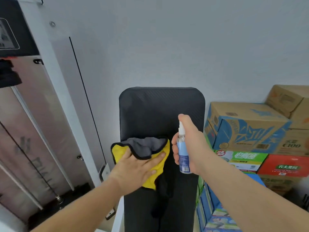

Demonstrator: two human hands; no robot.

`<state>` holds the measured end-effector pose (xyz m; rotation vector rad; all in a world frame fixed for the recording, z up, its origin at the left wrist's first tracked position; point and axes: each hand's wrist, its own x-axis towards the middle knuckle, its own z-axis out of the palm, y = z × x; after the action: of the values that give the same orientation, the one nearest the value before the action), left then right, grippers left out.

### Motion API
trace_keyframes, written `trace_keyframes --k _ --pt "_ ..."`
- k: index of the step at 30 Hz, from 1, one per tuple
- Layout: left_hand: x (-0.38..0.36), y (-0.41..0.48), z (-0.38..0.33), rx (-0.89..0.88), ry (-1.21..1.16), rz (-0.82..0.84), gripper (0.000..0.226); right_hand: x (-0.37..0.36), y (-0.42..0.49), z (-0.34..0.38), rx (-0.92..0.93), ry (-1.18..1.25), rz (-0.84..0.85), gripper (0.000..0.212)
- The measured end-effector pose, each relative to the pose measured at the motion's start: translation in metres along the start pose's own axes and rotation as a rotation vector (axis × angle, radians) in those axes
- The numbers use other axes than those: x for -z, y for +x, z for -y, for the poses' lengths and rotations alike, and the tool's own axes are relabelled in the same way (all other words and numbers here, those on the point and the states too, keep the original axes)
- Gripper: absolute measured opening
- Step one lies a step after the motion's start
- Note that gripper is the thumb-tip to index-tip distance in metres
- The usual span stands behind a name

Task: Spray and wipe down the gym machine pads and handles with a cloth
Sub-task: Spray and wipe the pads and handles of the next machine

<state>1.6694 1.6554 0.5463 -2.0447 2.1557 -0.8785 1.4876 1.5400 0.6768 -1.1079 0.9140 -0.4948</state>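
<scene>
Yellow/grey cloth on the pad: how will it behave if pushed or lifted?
Likely floppy: the cloth is folded over, grey side showing, and bunched under the left hand. Probably light and plush. Pushed from one edge it should crumple rather than slide on the textured pad, so press flat.

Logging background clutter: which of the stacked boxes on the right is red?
The red box with a green label, right of the green-and-white box; others are brown or blue.

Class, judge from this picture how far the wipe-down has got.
Done: nothing provable; the pad shows no wet trace. In hand: the left hand presses the cloth flat on the pad, the right hand grips the bottle, a finger on its nozzle. Left: the pad above the cloth; handles, not in view.
</scene>
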Motion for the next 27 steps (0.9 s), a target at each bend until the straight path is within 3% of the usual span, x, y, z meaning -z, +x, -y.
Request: trace_keyframes --k 3,6,10,14,17,19,21,23,27 --pt "0.012 0.005 0.039 0.016 0.086 -0.128 0.071 0.000 0.008 0.002 -0.009 0.006 -0.018 0.065" --pt "0.016 0.006 0.035 0.149 0.040 -0.101 0.068 0.002 0.014 -0.003 -0.025 0.008 -0.032 0.063" --pt "0.015 0.008 0.035 0.124 0.080 -0.040 0.067 0.004 0.017 -0.005 -0.005 0.037 -0.066 0.062" --pt "0.022 0.011 0.030 0.122 0.036 -0.076 0.068 0.006 0.011 -0.010 -0.018 0.076 -0.061 0.077" --pt "0.052 0.055 0.036 0.320 -0.041 -0.186 0.071 0.015 0.000 -0.015 -0.040 0.109 -0.049 0.080" --pt "0.075 0.105 0.032 0.521 -0.100 -0.218 0.075 0.025 -0.008 -0.018 -0.037 0.159 -0.051 0.079" --pt "0.089 0.146 0.014 0.607 -0.133 -0.190 0.077 0.038 -0.016 -0.021 -0.010 0.193 -0.069 0.078" --pt "0.085 0.162 -0.014 0.415 -0.053 -0.129 0.076 0.049 -0.022 -0.022 0.017 0.189 -0.099 0.076" --pt "0.040 0.118 -0.057 -0.370 0.183 0.065 0.066 0.066 -0.033 -0.030 -0.016 0.203 -0.116 0.072"
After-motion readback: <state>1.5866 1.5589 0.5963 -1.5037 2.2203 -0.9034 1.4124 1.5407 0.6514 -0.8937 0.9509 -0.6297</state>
